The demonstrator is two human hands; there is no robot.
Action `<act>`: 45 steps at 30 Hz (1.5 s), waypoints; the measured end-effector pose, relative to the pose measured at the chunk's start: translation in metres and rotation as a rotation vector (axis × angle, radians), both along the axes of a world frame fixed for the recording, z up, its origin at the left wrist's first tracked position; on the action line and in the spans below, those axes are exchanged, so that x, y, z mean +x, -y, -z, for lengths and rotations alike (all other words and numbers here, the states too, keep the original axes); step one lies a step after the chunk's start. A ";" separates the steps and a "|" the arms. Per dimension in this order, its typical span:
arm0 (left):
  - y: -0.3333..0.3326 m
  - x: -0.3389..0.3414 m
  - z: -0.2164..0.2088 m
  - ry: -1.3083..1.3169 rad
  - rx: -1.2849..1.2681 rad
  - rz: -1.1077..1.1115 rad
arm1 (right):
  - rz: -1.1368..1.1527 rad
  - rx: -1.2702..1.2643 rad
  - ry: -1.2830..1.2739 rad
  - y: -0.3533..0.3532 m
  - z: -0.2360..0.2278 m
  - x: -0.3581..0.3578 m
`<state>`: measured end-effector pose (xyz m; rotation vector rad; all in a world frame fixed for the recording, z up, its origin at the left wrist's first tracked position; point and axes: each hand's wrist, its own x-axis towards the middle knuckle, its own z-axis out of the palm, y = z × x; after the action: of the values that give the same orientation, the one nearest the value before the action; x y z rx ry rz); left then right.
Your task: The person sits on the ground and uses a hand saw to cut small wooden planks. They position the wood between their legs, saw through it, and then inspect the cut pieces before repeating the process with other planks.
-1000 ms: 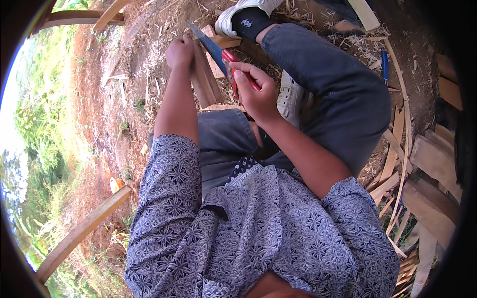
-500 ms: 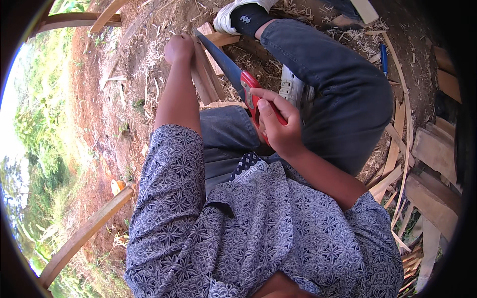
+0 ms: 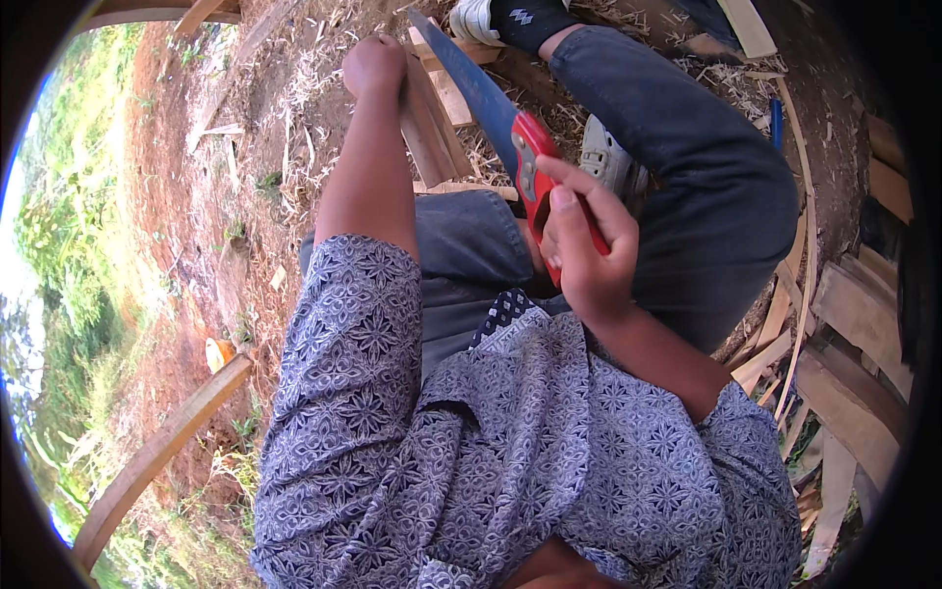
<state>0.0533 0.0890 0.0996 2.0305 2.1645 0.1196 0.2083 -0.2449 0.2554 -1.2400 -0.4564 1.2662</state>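
My right hand (image 3: 594, 245) is wrapped round the red handle of a handsaw (image 3: 481, 83), its index finger stretched along the handle. The dark blade slants up and left, its tip near my left fist. At the far end of a brown length of wood (image 3: 432, 128), my left hand (image 3: 375, 67) is closed on it, fingers mostly hidden from above. The blade lies just right of this wood; whether its teeth touch it I cannot tell. A paler block (image 3: 451, 96) sits beside the wood, under the blade.
My bent leg (image 3: 687, 167) and a white shoe (image 3: 476, 22) flank the work on the right. Wood shavings litter the ground. Stacked boards (image 3: 854, 393) and a long thin strip (image 3: 811, 196) lie at the right. A blue tool or tube (image 3: 776, 123) lies near the knee. A wooden rail (image 3: 162, 452) crosses lower left.
The whole view has shifted, so things appear farther right and higher. The saw's tip has moved slightly farther away past the wood. Both hands keep their grip.
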 end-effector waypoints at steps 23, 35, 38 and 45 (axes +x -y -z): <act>0.002 0.003 -0.009 0.013 -0.025 -0.034 | -0.077 0.087 0.220 -0.031 0.013 -0.034; -0.003 0.001 -0.003 0.029 -0.028 -0.015 | -0.043 0.052 0.006 -0.044 0.036 -0.016; 0.000 0.003 -0.009 0.039 -0.077 -0.032 | -0.049 0.036 -0.116 -0.007 0.014 -0.010; 0.008 -0.001 -0.009 0.015 -0.047 -0.022 | -0.047 0.067 0.148 -0.039 0.045 -0.009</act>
<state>0.0523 0.0812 0.1088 1.9750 2.1600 0.0850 0.1993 -0.2058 0.2107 -1.2775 -0.6338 1.1933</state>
